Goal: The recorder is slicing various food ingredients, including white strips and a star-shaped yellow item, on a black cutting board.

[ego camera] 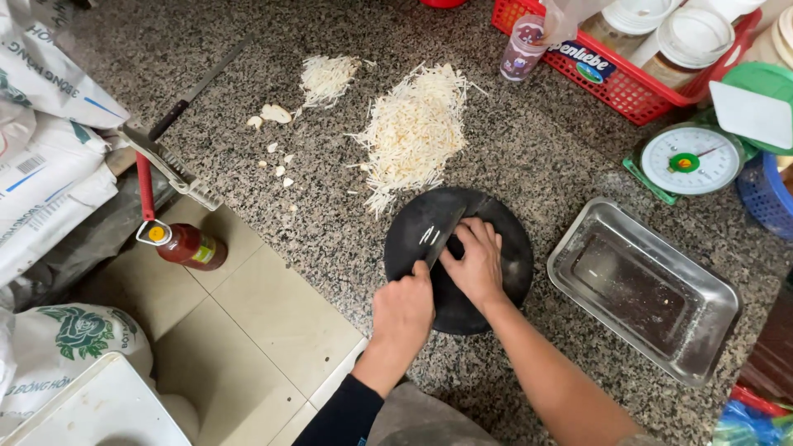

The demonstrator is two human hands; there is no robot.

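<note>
At the far left, soft white printed sacks [45, 157] slumped against the edge of the speckled granite counter [330, 223], and below them a small bottle of red sauce [188, 245] lay on its side on the pale floor tiles. A long, thin blade with a dark handle [194, 91] rested diagonally on the stone, and beside it sat a small heap of pale shreds [327, 78] with a few chunkier offcuts. Next came the large pile of fine, straw-coloured slivers [413, 128], loose and fibrous. Just below it sat the round black cutting board [504, 248], matte and smooth. The left hand [402, 310] was closed in a full fist around the handle of the knife [443, 238], whose long axis ran from lower left up to upper right, the tip pointing away toward the big pile; two pale slivers lay beside the blade. The right hand [475, 260] pressed down on the board with fingers curled, possibly pinning a small piece (it was hidden under the fingertips). To the right stood a shallow rectangular steel tray [644, 289], holding nothing but reflections, then a green dial scale [690, 159] and a red plastic basket [636, 87] packed with lidded jars.
</note>
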